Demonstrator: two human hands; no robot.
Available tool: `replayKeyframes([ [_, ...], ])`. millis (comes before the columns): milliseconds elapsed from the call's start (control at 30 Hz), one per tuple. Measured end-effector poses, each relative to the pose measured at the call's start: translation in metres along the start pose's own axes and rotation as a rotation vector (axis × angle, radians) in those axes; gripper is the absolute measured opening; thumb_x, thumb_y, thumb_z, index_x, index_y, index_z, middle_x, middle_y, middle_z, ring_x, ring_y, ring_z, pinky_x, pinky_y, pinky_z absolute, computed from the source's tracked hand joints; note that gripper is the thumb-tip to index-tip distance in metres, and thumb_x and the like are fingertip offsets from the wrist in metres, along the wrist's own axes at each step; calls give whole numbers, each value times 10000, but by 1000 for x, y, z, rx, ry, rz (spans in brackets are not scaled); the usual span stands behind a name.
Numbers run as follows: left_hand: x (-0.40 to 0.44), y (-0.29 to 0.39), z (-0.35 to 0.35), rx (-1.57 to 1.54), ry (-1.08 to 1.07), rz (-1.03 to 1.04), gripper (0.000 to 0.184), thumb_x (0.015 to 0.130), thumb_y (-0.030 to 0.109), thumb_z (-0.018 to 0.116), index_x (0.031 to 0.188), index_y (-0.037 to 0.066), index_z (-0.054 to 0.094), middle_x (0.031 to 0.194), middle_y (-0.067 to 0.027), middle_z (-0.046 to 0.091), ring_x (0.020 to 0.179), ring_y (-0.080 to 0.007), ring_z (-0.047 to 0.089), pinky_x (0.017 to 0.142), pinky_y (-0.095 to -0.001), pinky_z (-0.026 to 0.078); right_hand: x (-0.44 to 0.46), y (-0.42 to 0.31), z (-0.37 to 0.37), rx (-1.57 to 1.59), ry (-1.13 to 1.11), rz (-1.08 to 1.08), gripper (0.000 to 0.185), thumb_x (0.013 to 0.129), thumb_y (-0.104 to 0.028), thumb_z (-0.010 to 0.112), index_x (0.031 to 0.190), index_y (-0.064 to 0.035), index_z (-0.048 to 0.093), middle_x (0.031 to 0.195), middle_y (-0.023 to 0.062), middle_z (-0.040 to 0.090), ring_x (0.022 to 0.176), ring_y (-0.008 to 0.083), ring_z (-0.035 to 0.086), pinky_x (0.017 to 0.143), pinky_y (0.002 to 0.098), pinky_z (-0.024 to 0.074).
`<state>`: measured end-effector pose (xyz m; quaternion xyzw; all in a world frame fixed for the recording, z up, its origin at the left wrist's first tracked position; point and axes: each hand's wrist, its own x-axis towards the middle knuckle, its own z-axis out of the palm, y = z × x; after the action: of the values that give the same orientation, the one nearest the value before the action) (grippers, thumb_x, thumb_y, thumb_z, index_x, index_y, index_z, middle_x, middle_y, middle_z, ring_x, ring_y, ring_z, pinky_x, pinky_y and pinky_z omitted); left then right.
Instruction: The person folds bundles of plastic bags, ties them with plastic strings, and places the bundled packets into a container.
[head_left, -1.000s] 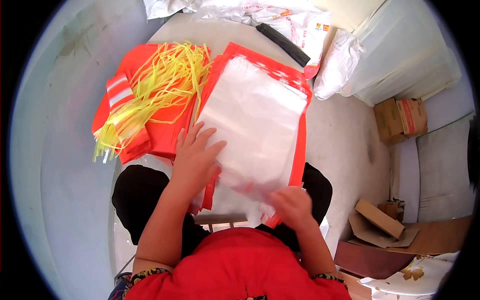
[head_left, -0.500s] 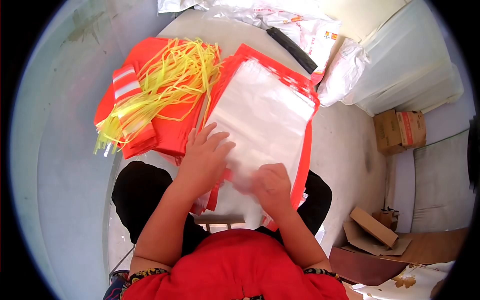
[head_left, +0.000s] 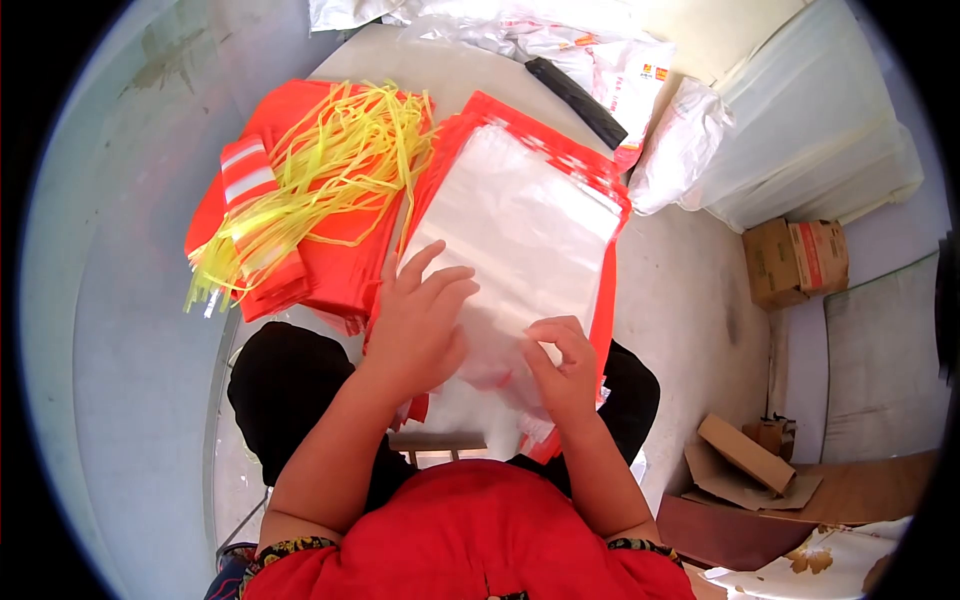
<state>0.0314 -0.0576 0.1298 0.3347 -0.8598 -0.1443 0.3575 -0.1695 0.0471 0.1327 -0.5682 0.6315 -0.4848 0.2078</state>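
A clear plastic sheet (head_left: 515, 230) is laid on a stack of red material (head_left: 607, 300), in front of the person's body, and red edges are seen around its top and right sides. The left hand (head_left: 415, 335) is rested at the left edge of the sheet, with its fingers spread and its grip open. The right hand (head_left: 566, 378) is placed over the lower right part of the sheet; its thumb and forefinger are brought close together, but whether the film is pinched in this grip cannot be told.

To the left, yellow strips (head_left: 350, 150) are heaped on a red folded pile (head_left: 350, 268), beside a red band with pale stripes (head_left: 243, 172). At the far side of the tabletop (head_left: 425, 65), a black bar (head_left: 578, 103) is leaned against a white printed bag (head_left: 635, 85). On this bag, small red and orange marks are printed, too small to be read. On the carton (head_left: 772, 268) at right, a red panel is shown; its writing cannot be made out.
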Motion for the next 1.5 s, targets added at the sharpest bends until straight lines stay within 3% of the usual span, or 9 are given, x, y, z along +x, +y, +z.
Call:
replayKeyframes([
  [233, -3, 12, 7, -51, 224, 108, 441, 723, 166, 756, 1152, 139, 658, 1358, -68, 628, 1383, -399, 473, 1175, -640, 258, 7, -19, -7, -397, 129, -564, 170, 781, 18, 741, 914, -81, 703, 981, 60, 668, 892, 275, 565, 786, 362, 470],
  [433, -11, 13, 15, 20, 292, 260, 238, 766, 192, 759, 1003, 210, 743, 1282, -13, 687, 1321, -357, 516, 1207, -619, 228, 1, -46, -9, -521, -86, -685, 223, 745, 4, 748, 947, -88, 721, 986, 55, 668, 844, 278, 559, 765, 370, 465],
  [533, -15, 13, 14, 55, 233, 313, 233, 794, 121, 727, 1003, 222, 751, 1265, 9, 701, 1300, -333, 541, 1208, -618, 235, -3, -22, -7, -260, -155, -608, 203, 829, -5, 694, 1022, -64, 716, 1031, 67, 665, 862, 267, 582, 791, 374, 479],
  [633, -18, 17, 13, 88, 164, 352, 256, 791, 90, 719, 1007, 222, 755, 1282, 20, 701, 1268, -303, 574, 1203, -618, 246, -7, -4, -21, -18, -214, -313, 304, 969, -183, 668, 1251, -70, 664, 1208, 125, 679, 1073, 303, 639, 918, 419, 499],
  [767, -24, 14, 8, 140, 121, 417, 280, 762, 117, 715, 1027, 196, 759, 1149, 15, 689, 1121, -237, 620, 1135, -583, 373, 18, 34, -32, -42, -276, -32, 454, 1020, -234, 606, 1444, -77, 562, 1519, 157, 519, 1420, 368, 462, 1175, 484, 370],
  [867, -28, 15, 4, 123, 73, 446, 289, 753, 123, 706, 1035, 160, 756, 1035, 9, 641, 1016, -209, 612, 1087, -538, 443, 44, 26, -28, -695, -510, -309, 476, 1014, -259, 598, 1464, -109, 555, 1583, 137, 459, 1490, 364, 372, 1213, 511, 315],
  [967, -33, 13, 4, 105, -14, 470, 274, 750, 125, 705, 1021, 130, 745, 1028, 8, 636, 1006, -201, 612, 1086, -518, 448, 62, 49, -16, -821, -497, -327, 505, 993, -271, 616, 1475, -134, 550, 1625, 117, 404, 1514, 369, 323, 1232, 547, 265],
  [1167, -30, 7, 2, 69, -119, 449, 242, 750, 121, 700, 990, 100, 709, 1020, -6, 634, 1005, -198, 621, 1051, -474, 478, 81, 36, -18, -763, -484, -202, 539, 977, -236, 620, 1501, -147, 528, 1670, 101, 336, 1549, 372, 264, 1262, 550, 194],
  [1500, -32, 3, 9, -1, -311, 459, 277, 759, 130, 683, 1022, 46, 676, 1068, -69, 644, 1061, -234, 640, 946, -404, 529, 92, 47, 11, -804, -382, -308, 566, 981, -347, 640, 1503, -156, 530, 1661, 162, 330, 1530, 409, 275, 1233, 591, 209],
])
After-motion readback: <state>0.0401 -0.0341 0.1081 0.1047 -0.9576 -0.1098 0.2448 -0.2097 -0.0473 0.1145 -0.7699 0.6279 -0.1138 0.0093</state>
